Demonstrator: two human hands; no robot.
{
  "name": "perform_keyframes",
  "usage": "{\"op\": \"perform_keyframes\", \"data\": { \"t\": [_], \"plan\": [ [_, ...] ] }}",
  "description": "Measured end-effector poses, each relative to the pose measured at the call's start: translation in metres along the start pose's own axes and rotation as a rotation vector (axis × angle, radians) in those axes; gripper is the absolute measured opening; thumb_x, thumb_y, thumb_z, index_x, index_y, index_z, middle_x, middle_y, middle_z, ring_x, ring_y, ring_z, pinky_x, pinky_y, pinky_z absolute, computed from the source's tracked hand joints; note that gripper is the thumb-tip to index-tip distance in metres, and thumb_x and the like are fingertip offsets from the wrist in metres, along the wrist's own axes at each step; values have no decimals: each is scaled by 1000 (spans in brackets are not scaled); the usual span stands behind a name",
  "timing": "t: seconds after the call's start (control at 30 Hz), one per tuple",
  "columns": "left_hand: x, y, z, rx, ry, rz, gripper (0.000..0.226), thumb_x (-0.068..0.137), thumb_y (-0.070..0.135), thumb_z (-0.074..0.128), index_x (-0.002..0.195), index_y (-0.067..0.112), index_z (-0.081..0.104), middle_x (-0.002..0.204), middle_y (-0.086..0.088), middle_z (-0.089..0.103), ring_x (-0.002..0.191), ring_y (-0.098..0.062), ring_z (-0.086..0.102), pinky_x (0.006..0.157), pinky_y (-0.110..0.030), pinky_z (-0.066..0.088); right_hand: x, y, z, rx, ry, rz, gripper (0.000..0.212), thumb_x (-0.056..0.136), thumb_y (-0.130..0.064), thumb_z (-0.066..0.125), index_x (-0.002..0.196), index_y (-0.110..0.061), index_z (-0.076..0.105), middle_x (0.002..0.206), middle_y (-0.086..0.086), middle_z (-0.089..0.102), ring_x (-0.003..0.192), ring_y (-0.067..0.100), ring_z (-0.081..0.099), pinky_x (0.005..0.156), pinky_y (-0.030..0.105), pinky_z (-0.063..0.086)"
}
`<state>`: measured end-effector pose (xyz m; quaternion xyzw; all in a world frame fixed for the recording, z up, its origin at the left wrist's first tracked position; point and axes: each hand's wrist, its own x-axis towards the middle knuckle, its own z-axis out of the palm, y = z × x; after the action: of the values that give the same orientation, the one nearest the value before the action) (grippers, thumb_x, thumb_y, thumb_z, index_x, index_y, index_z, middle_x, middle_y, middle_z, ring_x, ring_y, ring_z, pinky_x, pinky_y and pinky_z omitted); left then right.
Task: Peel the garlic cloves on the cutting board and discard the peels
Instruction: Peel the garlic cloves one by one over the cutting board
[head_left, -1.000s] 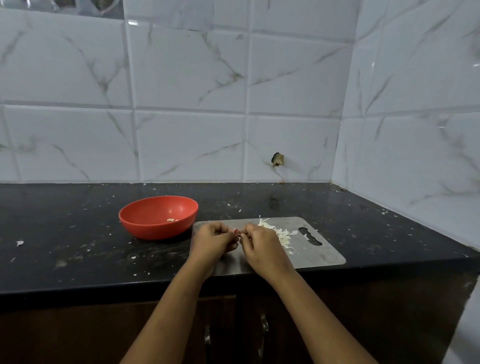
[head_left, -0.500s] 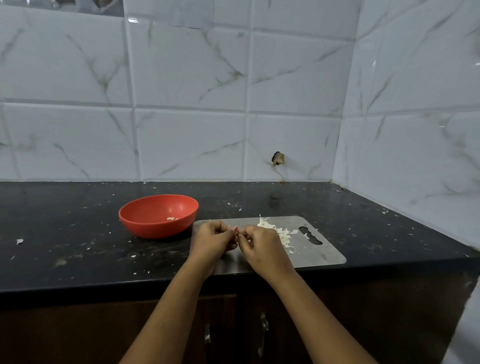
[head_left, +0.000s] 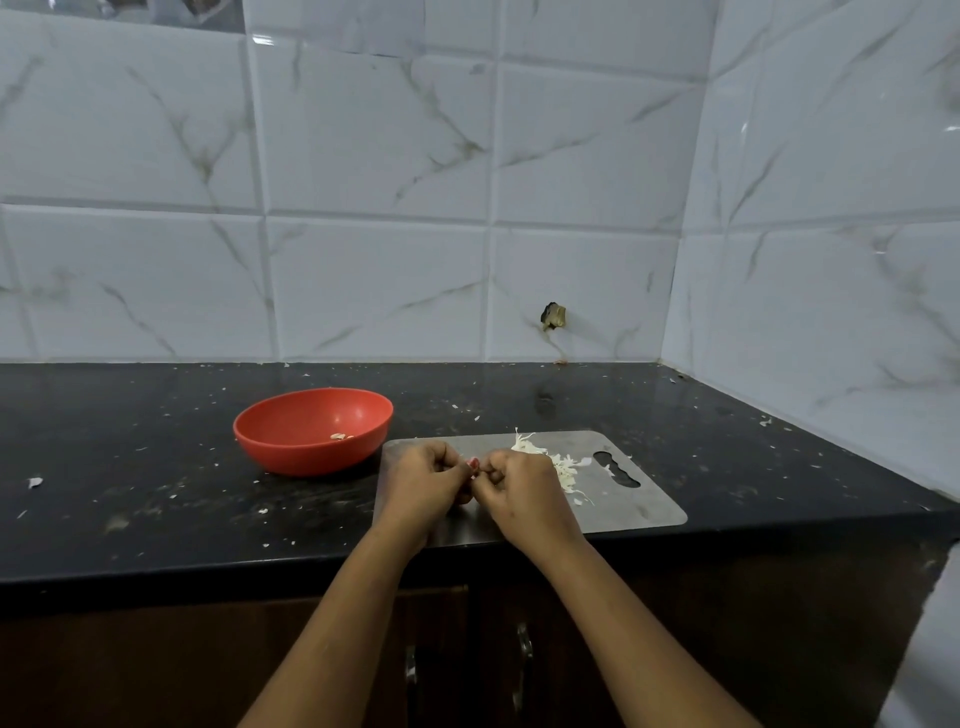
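Metal board (head_left: 644, 501) is laid on the black table (head_left: 156, 467), just right of a red bowl (head_left: 311, 447) in which a few pale bits are seen. Above the board's left half, the left grip (head_left: 423, 486) and right grip (head_left: 524, 491) are held together, fingers curled. A small clove (head_left: 479, 469), mostly hidden, is pinched between their fingertips. Peels (head_left: 558, 462) are heaped on the board beside the right grip.

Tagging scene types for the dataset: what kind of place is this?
Most likely a home kitchen: a dark stone countertop against marble-look wall tiles, with a metal cutting board and red bowl on it, and cabinet doors below.
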<state>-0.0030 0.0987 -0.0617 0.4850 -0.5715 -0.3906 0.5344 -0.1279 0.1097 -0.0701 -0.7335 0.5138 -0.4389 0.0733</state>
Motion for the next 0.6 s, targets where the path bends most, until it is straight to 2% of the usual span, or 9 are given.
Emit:
{"op": "perform_keyframes", "data": {
  "t": [0.17,0.33,0.47,0.53,0.6],
  "plan": [
    [3,-1,-2,60,-62,-12,22,90,9,63,70,8,56,60,-10,60,54,-16,56,58,-31,45,-1,0,-3,8,4,7,26,89,-17,61,67,-4,62,49,-2,49,43,9,39,47,20,32],
    [2,3,-5,60,-152,-35,22,93,11,60,72,9,53,59,-6,57,46,-8,50,51,-23,39,0,0,-6,18,-2,7,28,89,-17,60,65,-2,61,48,-2,47,43,9,37,47,19,30],
    [2,5,-6,38,-200,-17,25,94,9,57,71,9,50,58,-5,54,44,-3,50,47,-16,39,1,0,-8,63,-38,22,21,87,-16,60,71,-5,67,53,-1,55,45,7,44,49,21,37],
    [2,4,-7,-29,-199,-21,24,94,7,57,71,8,50,58,-6,54,45,-3,51,46,-15,40,2,-1,-9,103,-54,30,19,88,-16,60,74,-6,68,57,4,60,47,12,52,51,27,43],
    [2,4,-8,-89,-195,-35,21,93,6,58,73,6,52,57,-5,57,48,-7,53,46,-16,41,3,-2,-12,170,-62,55,18,89,-16,61,73,-12,68,58,2,64,50,17,60,52,28,49]
  ]
}}
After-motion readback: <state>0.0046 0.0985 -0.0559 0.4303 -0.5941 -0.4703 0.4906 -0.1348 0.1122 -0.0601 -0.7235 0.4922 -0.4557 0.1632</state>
